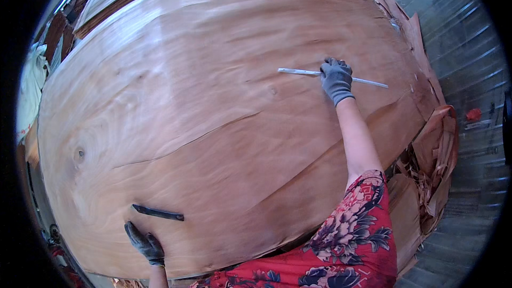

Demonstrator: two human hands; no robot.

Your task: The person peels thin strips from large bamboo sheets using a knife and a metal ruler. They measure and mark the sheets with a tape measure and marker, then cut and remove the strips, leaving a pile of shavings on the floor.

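A large sheet of wood veneer (224,128) spreads before me, with a knot on its left side and a long crack across its middle. My right hand (337,76), in a grey glove, is on a narrow white strip (370,83) with small dark dots. The strip's ends show on both sides of the hand, its middle hidden under the curled fingers. My left hand (146,244), also gloved, rests palm down on the veneer near its front edge, fingers extended. Just beyond it lies a flat black knife-like blade (158,212), apart from the hand.
Another stack of veneer sheets (116,2) stands beyond the far left edge. Torn veneer scraps (436,148) hang and heap along the right side, above the grey floor (476,176). A red object (474,115) lies on that floor. Pale cloth (34,84) hangs at the far left.
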